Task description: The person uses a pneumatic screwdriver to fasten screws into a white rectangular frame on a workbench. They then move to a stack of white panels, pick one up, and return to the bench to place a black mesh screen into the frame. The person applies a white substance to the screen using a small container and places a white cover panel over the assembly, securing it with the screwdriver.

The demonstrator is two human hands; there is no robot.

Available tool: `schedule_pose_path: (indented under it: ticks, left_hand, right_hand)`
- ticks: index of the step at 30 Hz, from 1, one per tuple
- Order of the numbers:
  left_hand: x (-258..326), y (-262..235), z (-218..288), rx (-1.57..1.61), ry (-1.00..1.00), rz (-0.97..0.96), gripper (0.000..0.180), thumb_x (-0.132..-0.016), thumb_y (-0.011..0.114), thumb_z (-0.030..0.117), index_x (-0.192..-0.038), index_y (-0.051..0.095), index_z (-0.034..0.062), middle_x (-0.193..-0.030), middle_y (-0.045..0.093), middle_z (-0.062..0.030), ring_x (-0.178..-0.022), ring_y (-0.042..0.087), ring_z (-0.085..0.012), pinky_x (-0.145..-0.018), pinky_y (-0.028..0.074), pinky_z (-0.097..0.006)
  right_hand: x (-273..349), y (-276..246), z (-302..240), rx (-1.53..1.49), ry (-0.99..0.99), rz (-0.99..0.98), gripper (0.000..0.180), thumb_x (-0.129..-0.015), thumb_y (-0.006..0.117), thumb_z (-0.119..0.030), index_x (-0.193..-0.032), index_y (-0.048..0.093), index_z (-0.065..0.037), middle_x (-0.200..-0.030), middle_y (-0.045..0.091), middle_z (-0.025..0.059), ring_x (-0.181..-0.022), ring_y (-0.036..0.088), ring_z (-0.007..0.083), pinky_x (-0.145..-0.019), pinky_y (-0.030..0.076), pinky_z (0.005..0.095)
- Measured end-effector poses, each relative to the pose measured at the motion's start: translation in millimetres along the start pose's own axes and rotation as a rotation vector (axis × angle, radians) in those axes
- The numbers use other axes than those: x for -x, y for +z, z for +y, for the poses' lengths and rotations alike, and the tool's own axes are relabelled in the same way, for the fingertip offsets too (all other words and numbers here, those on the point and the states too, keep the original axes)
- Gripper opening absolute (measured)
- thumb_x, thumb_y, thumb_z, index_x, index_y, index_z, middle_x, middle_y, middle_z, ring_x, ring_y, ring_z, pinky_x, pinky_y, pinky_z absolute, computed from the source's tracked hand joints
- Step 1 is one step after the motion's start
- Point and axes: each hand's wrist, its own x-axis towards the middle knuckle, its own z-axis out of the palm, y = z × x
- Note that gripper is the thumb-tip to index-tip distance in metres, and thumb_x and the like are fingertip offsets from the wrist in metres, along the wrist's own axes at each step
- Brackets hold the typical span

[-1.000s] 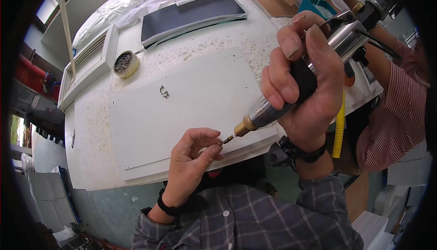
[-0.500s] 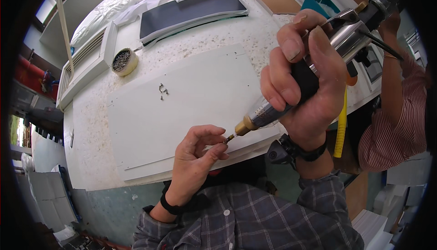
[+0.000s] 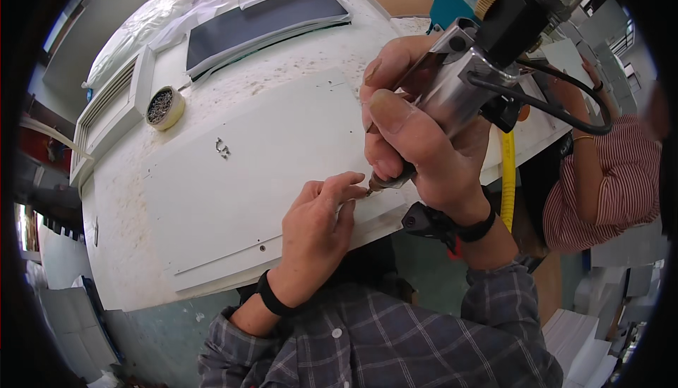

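My right hand (image 3: 431, 141) is wrapped round a power screwdriver (image 3: 462, 88) with a silver body, its thumb lying along the metal. The driver slants down to the left, with its tip at the near edge of a flat white panel (image 3: 240, 197). My left hand (image 3: 318, 215) reaches to that tip from the left, fingertips drawn together beside the bit. Whatever sits between those fingers is hidden. Several loose screws (image 3: 222, 148) lie on the panel's left half. A small dark round spot (image 3: 263, 248) shows near its front edge, left of my left hand.
A round tub of screws (image 3: 165, 108) stands at the left beside a white slatted frame (image 3: 109, 109). Behind lies a dark panel (image 3: 265, 28). A teal bin (image 3: 452, 5) and a yellow hose (image 3: 508, 176) are to the right, near another person in a striped shirt (image 3: 607, 169).
The driver has swung to a steeper angle, and its tip has come down to the panel's front edge. My left hand has moved with it, its fingers stretched further toward the tip.
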Motion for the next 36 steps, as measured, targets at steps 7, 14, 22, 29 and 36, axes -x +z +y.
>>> schedule_pose_path:
  ticks: [7, 14, 22, 29, 36]
  left_hand:
    - [0.8, -1.3, -3.3, -0.016, 0.023, -0.018, 0.038, -0.091, 0.065, -0.005, -0.125, 0.059, 0.0103, -0.103, 0.079, -0.0023, -0.099, 0.067, -0.0268, -0.083, 0.054, -0.037]
    - [1.0, -3.3, -5.6, 0.022, 0.043, -0.045, 0.051, -0.086, 0.063, -0.008, -0.133, 0.055, 0.0087, -0.110, 0.075, -0.0064, -0.102, 0.064, -0.0304, -0.090, 0.052, -0.041]
    - [0.2, -8.9, -2.9, -0.027, 0.023, -0.120, 0.052, -0.087, 0.064, -0.006, -0.136, 0.052, 0.0073, -0.109, 0.073, -0.0099, -0.105, 0.064, -0.0328, -0.092, 0.053, -0.043]
    - [17.5, -67.4, -1.9, -0.022, -0.061, -0.022, 0.025, -0.093, 0.071, 0.001, -0.116, 0.064, 0.0033, -0.097, 0.069, -0.0115, -0.086, 0.068, -0.0233, -0.073, 0.054, -0.034]
    - [-3.5, -143.5, -57.4, -0.348, -0.195, 0.113, 0.023, -0.093, 0.070, 0.002, -0.114, 0.062, 0.0011, -0.090, 0.070, -0.0094, -0.076, 0.065, -0.0192, -0.069, 0.054, -0.033]
  right_hand:
    - [3.0, -1.1, 2.8, -0.025, -0.007, -0.032, 0.021, -0.096, 0.065, -0.003, -0.113, 0.053, 0.000, -0.081, 0.060, 0.0116, -0.048, 0.049, 0.0069, -0.044, 0.042, 0.0238]
    - [9.5, -1.7, 16.3, -0.025, -0.046, -0.105, 0.021, -0.093, 0.066, 0.004, -0.106, 0.051, -0.003, -0.077, 0.060, 0.0084, -0.051, 0.053, 0.0074, -0.044, 0.042, 0.0239]
    - [10.5, -5.7, 30.4, 0.191, -0.227, -0.203, 0.020, -0.090, 0.068, 0.005, -0.103, 0.055, -0.002, -0.080, 0.062, 0.0095, -0.053, 0.055, 0.0091, -0.047, 0.045, 0.0237]
    - [-3.5, -4.9, -8.3, -0.095, 0.078, -0.190, 0.034, -0.098, 0.063, -0.015, -0.124, 0.053, 0.003, -0.092, 0.061, 0.0127, -0.046, 0.050, 0.0078, -0.042, 0.044, 0.0232]
    - [-30.7, -3.5, -8.2, -0.036, 0.005, -0.096, 0.042, -0.103, 0.056, -0.026, -0.133, 0.048, 0.001, -0.096, 0.058, 0.0092, -0.042, 0.046, 0.0063, -0.039, 0.044, 0.0236]
